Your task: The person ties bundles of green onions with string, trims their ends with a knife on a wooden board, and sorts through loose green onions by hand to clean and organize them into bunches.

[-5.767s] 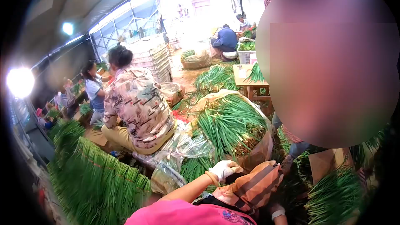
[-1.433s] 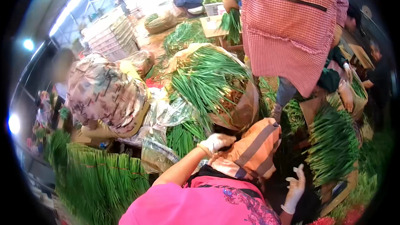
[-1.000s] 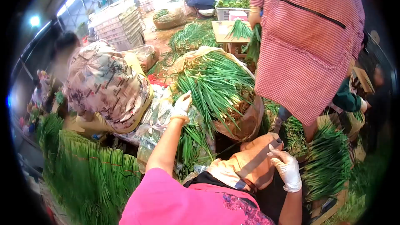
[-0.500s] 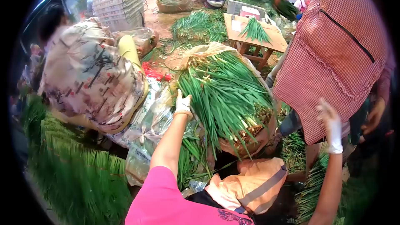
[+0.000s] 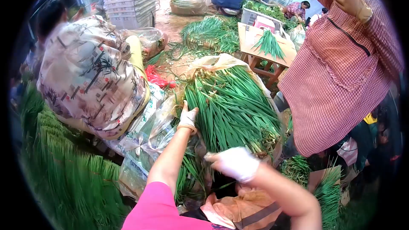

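Observation:
My left hand (image 5: 188, 117), in a white glove, rests against the left side of a big heap of garlic chives (image 5: 238, 108), thumb and forefinger apart. A clear plastic bag (image 5: 219, 61) surrounds the heap, its edge folded open at the back. The chives' leaves spread toward me and to the right. In front of the heap's near edge is my gloved right hand (image 5: 236, 164), its fingers pointing left and smeared by motion. An orange cloth (image 5: 251, 208) lies over my lap below it.
A person in a patterned shirt (image 5: 91, 76) sits close on the left, beside rows of bundled greens (image 5: 76, 166). A person in a red checked smock (image 5: 336, 81) stands close on the right. Behind the heap are a small wooden table (image 5: 283, 53) and stacked crates (image 5: 130, 2).
My right hand has swung from the far right to the front of the heap. My left hand stays at the heap's side. The checked-smock person's raised hand has moved right, and the smock has shifted.

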Tool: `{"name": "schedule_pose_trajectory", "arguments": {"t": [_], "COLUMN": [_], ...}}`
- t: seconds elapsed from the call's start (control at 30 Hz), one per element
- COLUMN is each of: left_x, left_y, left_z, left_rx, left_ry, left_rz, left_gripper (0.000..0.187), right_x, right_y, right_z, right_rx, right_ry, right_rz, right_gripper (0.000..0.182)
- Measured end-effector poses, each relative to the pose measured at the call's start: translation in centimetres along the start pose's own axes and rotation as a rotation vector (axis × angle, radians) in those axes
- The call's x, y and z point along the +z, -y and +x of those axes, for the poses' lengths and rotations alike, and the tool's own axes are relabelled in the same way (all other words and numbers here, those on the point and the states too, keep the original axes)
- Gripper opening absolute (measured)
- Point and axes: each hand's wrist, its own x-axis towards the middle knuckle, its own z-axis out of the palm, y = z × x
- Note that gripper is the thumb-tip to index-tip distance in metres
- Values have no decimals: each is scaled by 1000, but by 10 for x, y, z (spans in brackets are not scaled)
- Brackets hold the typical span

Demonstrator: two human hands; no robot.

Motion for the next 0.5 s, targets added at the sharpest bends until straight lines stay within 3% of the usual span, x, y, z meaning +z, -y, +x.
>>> {"name": "schedule_pose_trajectory", "arguments": {"t": [0.07,0.1,0.17,0.23,0.27,0.33,0.4,0.43,0.47,0.5], "left_x": [-11,-31,-28,-34,-45,-39,-19,-20,-12,-12], "left_y": [-26,10,-12,-6,-1,46,-24,-31,-31,-23], "left_z": [-12,6,2,14,16,55,14,6,14,23], "left_rx": [-194,-43,-259,-331,-271,-50,-267,-270,-177,-103], "left_ry": [20,142,135,126,229,283,28,156,221,253], "left_rz": [-186,-76,-337,-250,-270,-237,-283,-450,-456,-448], "left_gripper": [81,81,79,60,72,68,59,57,61,66], "right_x": [39,31,79,86,63,-7,-99,-140,-162,-193], "right_y": [43,68,84,51,35,6,-22,-25,-39,-48], "right_z": [28,27,32,23,13,-15,-35,-57,-86,-115], "right_rx": [-63,-134,-116,-283,-192,-37,172,366,229,623], "right_ry": [402,534,543,347,213,-47,-185,-137,-630,-434], "right_rz": [-84,-79,-60,23,25,39,-78,-209,13,-169], "right_gripper": [22,20,17,28,26,23,22,23,23,24]}}
